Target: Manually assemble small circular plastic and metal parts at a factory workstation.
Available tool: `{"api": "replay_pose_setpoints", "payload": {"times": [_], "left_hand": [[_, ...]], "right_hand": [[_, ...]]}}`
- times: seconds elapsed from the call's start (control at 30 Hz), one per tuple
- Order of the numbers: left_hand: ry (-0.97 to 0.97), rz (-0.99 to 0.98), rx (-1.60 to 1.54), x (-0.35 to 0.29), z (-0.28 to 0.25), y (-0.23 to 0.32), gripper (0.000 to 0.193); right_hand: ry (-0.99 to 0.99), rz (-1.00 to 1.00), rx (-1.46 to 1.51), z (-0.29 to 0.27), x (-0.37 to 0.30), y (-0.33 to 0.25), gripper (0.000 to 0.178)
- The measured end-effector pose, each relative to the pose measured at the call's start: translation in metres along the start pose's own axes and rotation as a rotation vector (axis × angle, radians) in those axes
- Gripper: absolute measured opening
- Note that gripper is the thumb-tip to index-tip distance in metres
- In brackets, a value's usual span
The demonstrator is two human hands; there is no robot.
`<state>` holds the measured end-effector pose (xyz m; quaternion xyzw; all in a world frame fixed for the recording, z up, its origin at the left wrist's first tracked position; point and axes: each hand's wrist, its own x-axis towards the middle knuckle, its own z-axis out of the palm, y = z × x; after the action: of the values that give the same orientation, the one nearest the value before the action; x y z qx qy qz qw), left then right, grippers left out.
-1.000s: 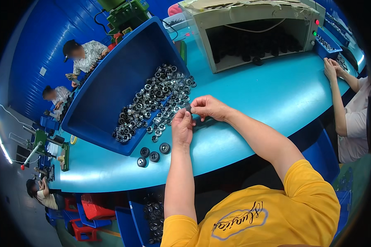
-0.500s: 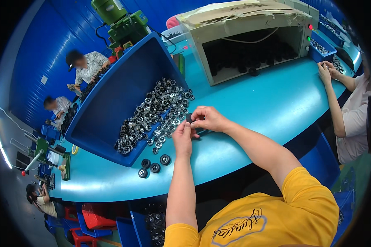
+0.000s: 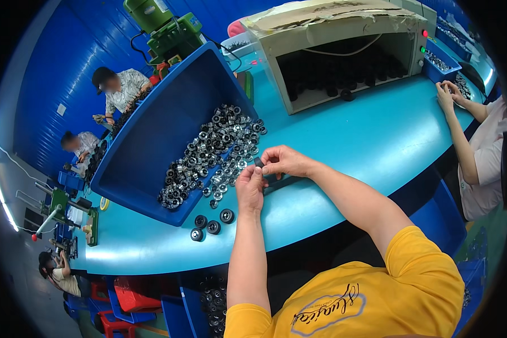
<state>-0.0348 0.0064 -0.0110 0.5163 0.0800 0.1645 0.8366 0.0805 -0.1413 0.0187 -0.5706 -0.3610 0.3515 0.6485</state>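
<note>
So it's one fisheye up on the person's head, tipped down and forward, with the left hand [image 3: 250, 188] and right hand [image 3: 287, 162] pretty near it, around mid-frame. Super wide too: catches the yellow shirt [image 3: 343, 281] below the hands and the blue wall [image 3: 84, 67] way beyond them.

Counter [image 3: 349, 135], smooth and glossy; wheels [image 3: 213, 227] near its front edge, matt, rubber-like; piled hubs [image 3: 214, 149], shiny; bin [image 3: 146, 135], smooth plastic.
</note>
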Motion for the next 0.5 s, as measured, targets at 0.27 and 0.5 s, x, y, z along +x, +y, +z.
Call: {"api": "replay_pose_setpoints", "payload": {"times": [0.27,0.5], "left_hand": [[0.045,0.034,-0.239,0.003,-0.007,0.001,0.020],[0.058,0.026,-0.170,0.003,-0.002,0.004,0.026]], "right_hand": [[0.139,-0.407,-0.510,0.011,-0.002,-0.005,0.025],[0.224,-0.485,-0.651,0.023,-0.003,-0.006,0.018]]}}
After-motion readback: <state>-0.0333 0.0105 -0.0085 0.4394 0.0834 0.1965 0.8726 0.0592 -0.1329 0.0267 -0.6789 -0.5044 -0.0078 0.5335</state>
